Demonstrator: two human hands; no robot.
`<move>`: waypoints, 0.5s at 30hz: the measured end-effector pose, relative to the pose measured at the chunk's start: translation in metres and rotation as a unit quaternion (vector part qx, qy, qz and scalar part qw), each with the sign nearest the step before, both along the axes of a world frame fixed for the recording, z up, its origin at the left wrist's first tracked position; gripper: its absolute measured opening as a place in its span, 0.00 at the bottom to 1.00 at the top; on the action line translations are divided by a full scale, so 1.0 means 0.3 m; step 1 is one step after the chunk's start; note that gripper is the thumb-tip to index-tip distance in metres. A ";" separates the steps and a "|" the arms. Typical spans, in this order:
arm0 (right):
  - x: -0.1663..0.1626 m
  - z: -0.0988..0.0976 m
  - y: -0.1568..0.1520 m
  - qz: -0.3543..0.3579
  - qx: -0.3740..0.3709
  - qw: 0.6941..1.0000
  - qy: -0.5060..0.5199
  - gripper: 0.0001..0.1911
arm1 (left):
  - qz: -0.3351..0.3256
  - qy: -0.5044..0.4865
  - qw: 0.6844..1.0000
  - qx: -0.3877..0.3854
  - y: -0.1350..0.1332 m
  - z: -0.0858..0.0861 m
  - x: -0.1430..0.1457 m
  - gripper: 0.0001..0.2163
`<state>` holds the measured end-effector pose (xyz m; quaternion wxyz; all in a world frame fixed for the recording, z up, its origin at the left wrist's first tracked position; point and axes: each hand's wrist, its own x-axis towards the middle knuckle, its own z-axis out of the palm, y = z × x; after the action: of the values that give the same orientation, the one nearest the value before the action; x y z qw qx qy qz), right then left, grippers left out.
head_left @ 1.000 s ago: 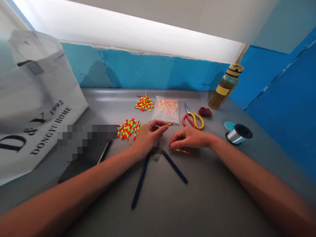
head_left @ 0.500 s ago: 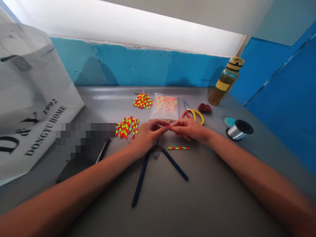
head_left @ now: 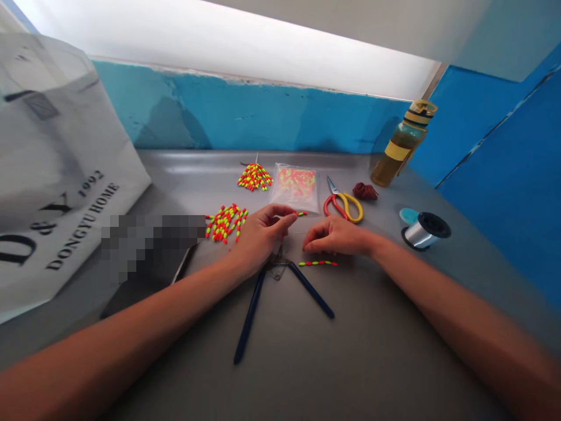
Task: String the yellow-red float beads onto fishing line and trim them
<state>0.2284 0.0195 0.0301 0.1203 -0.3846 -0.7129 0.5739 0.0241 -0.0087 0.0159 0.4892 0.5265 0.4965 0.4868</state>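
The hands have been drawn apart, their fingertips no longer meeting as they were half a second earlier. Nearest of the objects, a pair of blue-handled pliers [head_left: 311,290] is laid on the grey table [head_left: 372,327], its handles splayed toward the wearer. Just above the pliers' head, the left hand [head_left: 263,237] is closed in a pinch, and a short piece with a red-and-lime bead [head_left: 301,214] is held out past its fingertips; a fine line may be gripped there, but it is too thin to be made out clearly. To the right of the pliers' head, the right hand [head_left: 337,237] is held low with its fingers curled, and whether anything is gripped by it cannot be told. A finished strand of red and lime oval beads [head_left: 318,264] is lying directly below that hand, not touched by it.

Left of the pliers, a heap of beaded strands [head_left: 225,223] is lying, and a pixelated patch [head_left: 153,245] is seen further left, over a dark flat object [head_left: 144,295]. A white tote bag [head_left: 65,146] printed "DONGYU HOME" is standing beyond these. Farther off, beyond the pliers, a smaller bead bunch [head_left: 254,177], a clear plastic bag of beads [head_left: 295,188], red-and-yellow-handled scissors [head_left: 344,206], a dark red thread bundle [head_left: 364,191], a spool of clear line [head_left: 425,231] and a bottle of amber liquid [head_left: 403,143] are set out against a blue wall [head_left: 245,111].
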 end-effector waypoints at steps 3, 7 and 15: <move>-0.004 -0.005 -0.009 -0.043 0.008 0.998 0.036 0.16 | -0.014 -0.003 1.000 0.001 -0.001 0.000 -0.001 0.14; -0.018 -0.018 -0.014 -0.172 -0.004 0.977 0.128 0.23 | -0.034 -0.006 0.999 0.002 -0.004 0.000 -0.001 0.14; -0.031 -0.025 -0.019 -0.185 -0.005 0.971 0.151 0.10 | -0.042 0.008 0.999 0.000 -0.016 0.007 0.003 0.12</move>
<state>0.2191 0.0138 0.0225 0.3287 -0.4192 -0.5999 0.5970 0.0250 -0.0134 0.0181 0.5054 0.5508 0.4779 0.4613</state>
